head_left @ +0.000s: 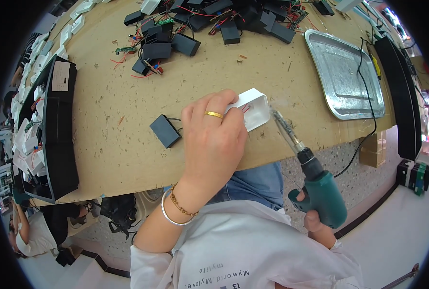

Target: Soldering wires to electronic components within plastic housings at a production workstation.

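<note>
My left hand [214, 130] is closed around a white plastic housing [257, 115], which lies tilted over the cardboard-covered table. Its open side shows thin red wires within. My fingertips hide much of the housing's left part. Just left of my hand sits a small black box [165, 131], with a black wire running under my hand. In my right hand [313, 221] is a green soldering gun [324, 197], its grip wrapped by my fingers. The metal tip points up and left, close to the housing's right rim, with a faint haze near it. I cannot tell whether the tip touches the housing.
At the far side lies a heap of black boxes [185, 44] with circuit boards and wires. A metal tray [344, 72] rests at the right, a black cord [368, 103] crossing it. A black bin [60, 130] of white housings stands left. Another person [36, 231] sits at lower left.
</note>
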Motion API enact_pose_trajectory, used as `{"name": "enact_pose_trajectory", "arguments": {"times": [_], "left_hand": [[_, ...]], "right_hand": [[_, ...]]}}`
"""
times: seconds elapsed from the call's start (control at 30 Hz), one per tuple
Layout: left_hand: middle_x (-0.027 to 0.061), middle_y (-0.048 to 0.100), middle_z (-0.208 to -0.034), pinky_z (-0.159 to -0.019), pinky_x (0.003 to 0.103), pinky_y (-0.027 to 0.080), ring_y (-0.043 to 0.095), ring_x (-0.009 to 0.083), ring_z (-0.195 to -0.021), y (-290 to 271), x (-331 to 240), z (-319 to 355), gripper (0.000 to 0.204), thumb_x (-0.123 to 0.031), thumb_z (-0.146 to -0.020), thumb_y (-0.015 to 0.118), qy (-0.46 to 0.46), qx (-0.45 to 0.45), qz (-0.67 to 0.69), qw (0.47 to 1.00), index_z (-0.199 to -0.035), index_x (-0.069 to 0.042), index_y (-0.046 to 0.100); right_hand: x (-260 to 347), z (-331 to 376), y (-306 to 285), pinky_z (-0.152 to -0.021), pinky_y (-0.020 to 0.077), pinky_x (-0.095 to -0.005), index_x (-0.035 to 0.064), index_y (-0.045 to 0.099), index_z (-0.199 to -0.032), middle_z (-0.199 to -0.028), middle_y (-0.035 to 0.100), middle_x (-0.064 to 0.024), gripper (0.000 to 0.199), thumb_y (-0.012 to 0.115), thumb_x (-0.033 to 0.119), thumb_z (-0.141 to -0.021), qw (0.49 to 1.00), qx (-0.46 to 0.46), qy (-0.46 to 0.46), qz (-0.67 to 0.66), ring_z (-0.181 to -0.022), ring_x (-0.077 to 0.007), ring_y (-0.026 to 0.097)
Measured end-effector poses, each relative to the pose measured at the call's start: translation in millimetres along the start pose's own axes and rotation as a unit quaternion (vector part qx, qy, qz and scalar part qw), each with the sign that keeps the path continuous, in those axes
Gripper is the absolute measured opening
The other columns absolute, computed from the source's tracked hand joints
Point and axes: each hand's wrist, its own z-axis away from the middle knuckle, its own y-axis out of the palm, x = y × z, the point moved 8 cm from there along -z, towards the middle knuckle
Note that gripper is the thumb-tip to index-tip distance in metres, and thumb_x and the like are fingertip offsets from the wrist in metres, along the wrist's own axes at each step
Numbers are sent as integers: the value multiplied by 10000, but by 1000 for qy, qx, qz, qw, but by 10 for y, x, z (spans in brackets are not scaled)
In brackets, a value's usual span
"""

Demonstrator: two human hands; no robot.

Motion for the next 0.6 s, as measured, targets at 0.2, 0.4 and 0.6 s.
{"name": "enact_pose_trajectory", "arguments": {"times": [0.2, 0.4, 0.6], "left_hand": [[59, 578, -1038, -817, 395, 398, 558, 264, -947, -7, -1, -9, 122, 5, -693, 654, -4, 8, -8, 1000, -753, -28, 553], [67, 568, -1094, -865, 428, 380, 535, 281, -1004, -89, -71, -4, 195, -66, -684, 725, 1, 35, -8, 999, -814, -58, 579], [119, 506, -1223, -909, 449, 367, 472, 319, -1102, -164, -36, 60, 354, -125, -674, 779, -13, 57, 39, 998, -971, -85, 591]], "right_hand": [[-186, 41, -30, -710, 437, -291, -28, 533, -1202, -1113, 585, -108, 778, 610, 631, -797, 996, -10, 83, -38, -765, -135, 561], [-175, -19, -35, -640, 440, -278, -36, 561, -1194, -1173, 574, -106, 768, 618, 618, -796, 989, -47, 102, -93, -745, -126, 559], [-199, -38, -66, -613, 439, -264, -42, 559, -1195, -1162, 582, -99, 760, 632, 598, -791, 985, -72, 106, -114, -728, -122, 549]]}}
